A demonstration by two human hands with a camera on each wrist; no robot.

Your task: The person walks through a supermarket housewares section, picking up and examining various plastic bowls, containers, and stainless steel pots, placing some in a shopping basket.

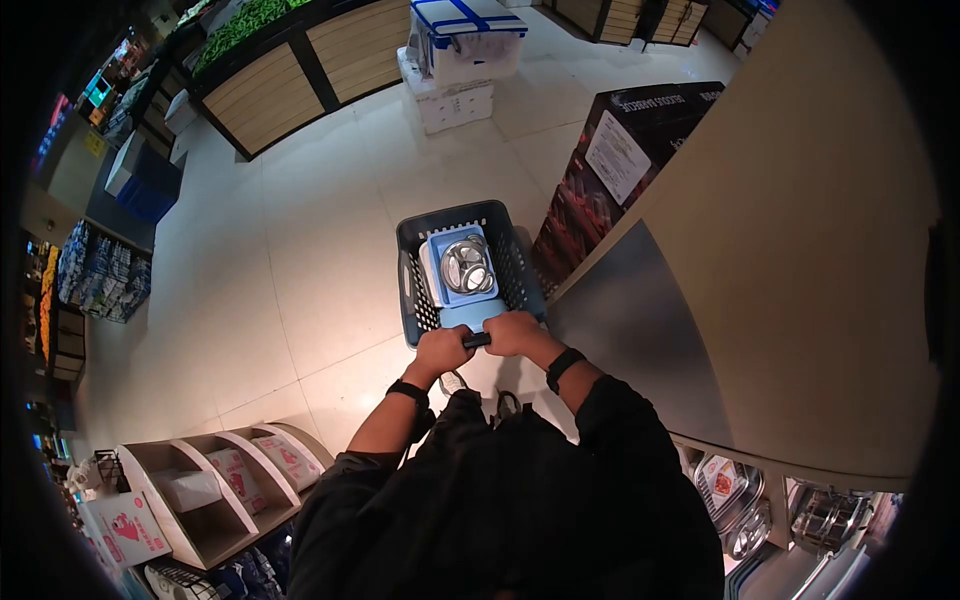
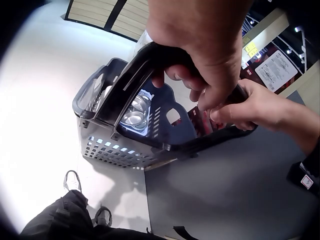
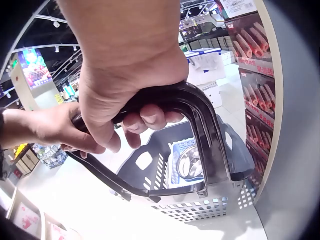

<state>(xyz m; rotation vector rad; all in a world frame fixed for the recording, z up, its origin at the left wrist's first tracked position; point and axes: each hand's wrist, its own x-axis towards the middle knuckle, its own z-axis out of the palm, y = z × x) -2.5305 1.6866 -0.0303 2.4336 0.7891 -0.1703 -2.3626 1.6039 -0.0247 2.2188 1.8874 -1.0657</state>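
Both of my hands grip the black handle [image 1: 478,340] of a dark grey shopping basket [image 1: 408,262] in front of my body. The left hand [image 1: 443,350] curls its fingers round the handle on one side. Beside it the right hand [image 1: 511,332] holds the other end of the grip, thumb and fingers wrapped round the bar [image 3: 206,135] in the right wrist view. Inside the basket lies a light blue plastic tray [image 1: 489,292] with shiny round steel ware [image 1: 466,266] on top. Under the tray, a pale item is partly hidden.
Dark barbecue boxes [image 1: 640,145] are stacked close on the right, by a tall beige panel [image 1: 800,230]. Ahead stand white boxes [image 1: 458,105] and a wooden produce stand [image 1: 365,50]. A low shelf [image 1: 215,490] is behind left. Pale tiled floor [image 1: 320,230] runs to the left.
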